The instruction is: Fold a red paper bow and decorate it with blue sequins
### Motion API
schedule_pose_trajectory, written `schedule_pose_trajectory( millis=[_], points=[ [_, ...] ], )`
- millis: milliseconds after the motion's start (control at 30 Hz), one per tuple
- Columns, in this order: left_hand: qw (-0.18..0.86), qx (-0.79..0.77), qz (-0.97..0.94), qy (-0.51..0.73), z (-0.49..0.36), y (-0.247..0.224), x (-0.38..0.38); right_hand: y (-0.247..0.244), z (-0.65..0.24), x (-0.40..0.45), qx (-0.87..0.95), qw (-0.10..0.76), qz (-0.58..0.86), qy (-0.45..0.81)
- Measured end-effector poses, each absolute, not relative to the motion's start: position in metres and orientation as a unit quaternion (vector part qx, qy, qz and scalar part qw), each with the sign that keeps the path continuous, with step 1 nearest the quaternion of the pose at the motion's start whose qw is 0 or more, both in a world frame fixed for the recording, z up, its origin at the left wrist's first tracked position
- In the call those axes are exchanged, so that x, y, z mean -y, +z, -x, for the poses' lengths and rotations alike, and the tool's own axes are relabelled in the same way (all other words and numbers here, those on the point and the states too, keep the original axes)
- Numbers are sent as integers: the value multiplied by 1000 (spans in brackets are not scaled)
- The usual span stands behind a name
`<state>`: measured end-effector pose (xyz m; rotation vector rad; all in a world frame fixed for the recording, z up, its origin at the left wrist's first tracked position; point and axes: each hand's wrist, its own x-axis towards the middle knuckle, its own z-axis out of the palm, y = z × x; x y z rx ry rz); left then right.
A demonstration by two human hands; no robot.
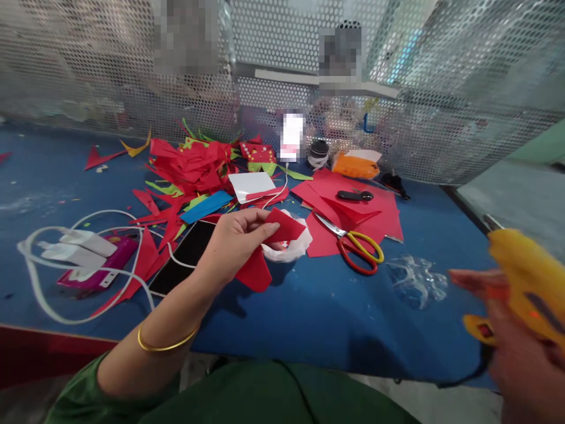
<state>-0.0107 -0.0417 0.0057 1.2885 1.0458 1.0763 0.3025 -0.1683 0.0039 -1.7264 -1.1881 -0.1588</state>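
Observation:
My left hand [233, 241] pinches a folded red piece [286, 227] between thumb and fingers, near the middle of the blue table. Just behind and below that piece is a white plastic bag [293, 244], open at the top, with small things inside that I cannot make out. Another red flap [256, 271] hangs below my fingers. At the right edge, my right hand [507, 330] is wrapped round a yellow glue gun [527, 277], blurred, its nozzle pointing up and away to the left. Crumpled clear plastic [417, 281] lies to the left of the gun.
Scissors [355, 244] and a black tool [354, 195] lie by red sheets [388, 218]. Red scraps [189, 168] are heaped back left. A dark phone [180, 259], white cables [33, 277] and chargers [83, 247] lie left. Perforated metal [273, 35] stands behind, beyond a lit phone [292, 132].

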Motion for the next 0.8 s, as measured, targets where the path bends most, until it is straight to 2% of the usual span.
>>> schedule_pose_trajectory(
  millis=[67,167,233,333,533,800],
  points=[
    [569,-433,-537,448,10,4,44,15,-276,161,558,541,622,94],
    [571,-426,-547,440,9,2,46,15,-239,142,700,452,527,168],
    [573,-419,-547,442,9,0,46,9,-219,128,769,400,477,147],
    [590,-416,-538,436,11,-2,46,-4,-200,114,812,388,425,101],
    [606,-429,-520,423,11,-6,44,-21,-200,109,806,392,435,82],
    [627,-409,-503,431,6,-2,46,-19,-197,108,813,363,450,65]
  ],
)
